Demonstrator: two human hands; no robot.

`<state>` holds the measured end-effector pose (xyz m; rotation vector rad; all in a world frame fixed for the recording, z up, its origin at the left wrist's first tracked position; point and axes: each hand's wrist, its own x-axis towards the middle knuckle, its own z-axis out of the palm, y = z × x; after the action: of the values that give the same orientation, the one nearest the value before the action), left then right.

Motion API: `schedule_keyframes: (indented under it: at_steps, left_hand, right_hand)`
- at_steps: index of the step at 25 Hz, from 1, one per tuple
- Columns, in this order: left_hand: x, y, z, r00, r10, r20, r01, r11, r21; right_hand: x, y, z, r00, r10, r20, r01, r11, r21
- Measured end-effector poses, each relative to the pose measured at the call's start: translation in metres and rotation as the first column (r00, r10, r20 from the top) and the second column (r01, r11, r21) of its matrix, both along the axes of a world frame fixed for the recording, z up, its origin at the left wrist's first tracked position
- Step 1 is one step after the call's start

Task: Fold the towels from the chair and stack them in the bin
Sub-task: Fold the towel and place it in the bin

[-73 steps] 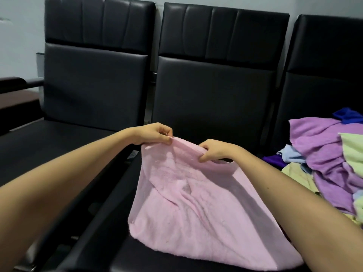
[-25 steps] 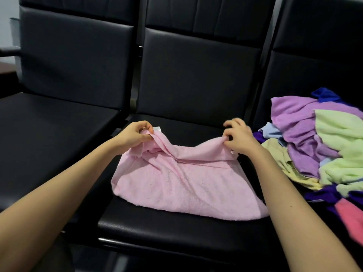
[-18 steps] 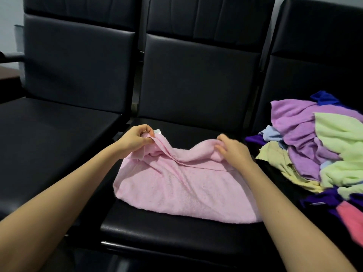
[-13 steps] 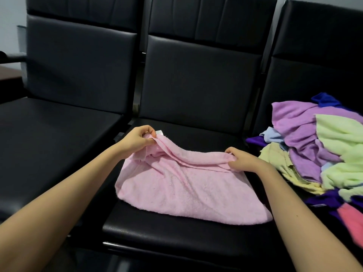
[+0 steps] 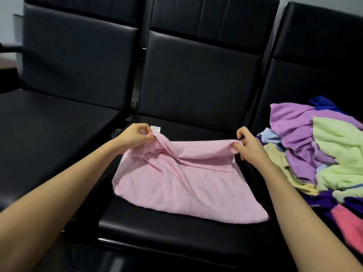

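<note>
Head view: both forearms are extended forward over the middle seat [image 5: 176,230]. The pink towel [image 5: 188,183] is pinched at its far left corner by the left hand [image 5: 135,137] and at its far right corner by the right hand [image 5: 248,147]; its near part lies on the seat beneath both hands. A towel pile [image 5: 322,154] is seen just right of the right hand.

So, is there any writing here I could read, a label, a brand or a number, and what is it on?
White tag sewn to the pink towel, beside the left hand: any print on it is too small and blurred to read.
No other writing shows, neither on the black chairs nor on the pile of towels.
</note>
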<state>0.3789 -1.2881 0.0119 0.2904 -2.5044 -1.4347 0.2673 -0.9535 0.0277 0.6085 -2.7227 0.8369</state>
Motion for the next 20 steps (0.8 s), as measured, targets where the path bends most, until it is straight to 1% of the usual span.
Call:
schedule_keyframes:
  at_steps: [1, 2, 3, 5, 6, 7, 9, 10, 11, 12, 13, 14, 16, 17, 18, 20]
  left_hand:
    - [-0.001, -0.001, 0.000, 1.000, 0.025, -0.003, -0.025, 1.000, 0.009]
    - [-0.001, -0.003, 0.000, 0.999, 0.053, 0.005, -0.053, 0.999, 0.013]
    - [-0.001, -0.005, -0.001, 0.997, 0.076, 0.022, -0.076, 0.997, 0.002]
    - [-0.001, -0.007, -0.004, 0.994, 0.082, 0.066, -0.080, 0.996, -0.041]
    - [-0.001, -0.007, -0.006, 0.994, 0.076, 0.084, -0.071, 0.996, -0.055]
    - [-0.002, -0.007, -0.007, 0.993, 0.078, 0.094, -0.072, 0.995, -0.064]
    - [-0.003, -0.008, -0.008, 0.990, 0.099, 0.099, -0.092, 0.993, -0.076]
    - [-0.004, -0.008, -0.008, 0.989, 0.108, 0.098, -0.101, 0.992, -0.079]
    - [-0.005, -0.008, -0.008, 0.989, 0.115, 0.098, -0.107, 0.991, -0.082]
    - [-0.005, -0.008, -0.008, 0.988, 0.120, 0.098, -0.111, 0.990, -0.086]
    - [-0.006, -0.008, -0.009, 0.988, 0.124, 0.096, -0.115, 0.989, -0.096]
    - [-0.005, -0.007, -0.009, 0.987, 0.134, 0.091, -0.123, 0.985, -0.118]
    - [-0.005, -0.006, -0.010, 0.984, 0.165, 0.059, -0.152, 0.971, -0.185]
    - [-0.005, -0.006, -0.010, 0.983, 0.182, 0.035, -0.170, 0.961, -0.216]
    - [-0.005, -0.007, -0.009, 0.981, 0.192, 0.012, -0.184, 0.954, -0.236]
    - [-0.006, -0.007, -0.007, 0.982, 0.190, -0.004, -0.185, 0.953, -0.240]
  right_hand:
    - [0.001, -0.003, 0.001, 0.999, 0.011, -0.037, -0.012, 1.000, -0.028]
    - [0.002, -0.005, 0.001, 0.998, 0.048, -0.031, -0.049, 0.998, -0.042]
    - [0.003, -0.007, 0.001, 0.993, 0.117, 0.020, -0.116, 0.992, -0.047]
    - [0.004, -0.007, -0.001, 0.944, 0.262, 0.203, -0.259, 0.965, -0.039]
    - [0.004, -0.007, -0.002, 0.916, 0.298, 0.269, -0.302, 0.953, -0.027]
    - [0.005, -0.007, -0.002, 0.907, 0.309, 0.287, -0.321, 0.947, -0.006]
    - [0.004, -0.006, -0.002, 0.921, 0.285, 0.264, -0.314, 0.947, 0.074]
    - [0.004, -0.007, -0.002, 0.935, 0.256, 0.244, -0.298, 0.942, 0.155]
    - [0.004, -0.008, -0.001, 0.952, 0.216, 0.215, -0.270, 0.924, 0.269]
    - [0.005, -0.009, -0.002, 0.969, 0.180, 0.169, -0.233, 0.892, 0.387]
    - [0.005, -0.009, -0.003, 0.981, 0.161, 0.105, -0.192, 0.860, 0.473]
    - [0.005, -0.010, -0.006, 0.986, 0.162, 0.037, -0.159, 0.847, 0.507]
    - [0.002, -0.008, -0.012, 0.984, 0.170, -0.053, -0.126, 0.876, 0.465]
    - [0.002, -0.007, -0.015, 0.985, 0.168, -0.045, -0.134, 0.897, 0.420]
    - [0.003, -0.006, -0.017, 0.984, 0.178, -0.002, -0.163, 0.908, 0.386]
    - [0.006, -0.004, -0.019, 0.967, 0.202, 0.155, -0.248, 0.885, 0.393]
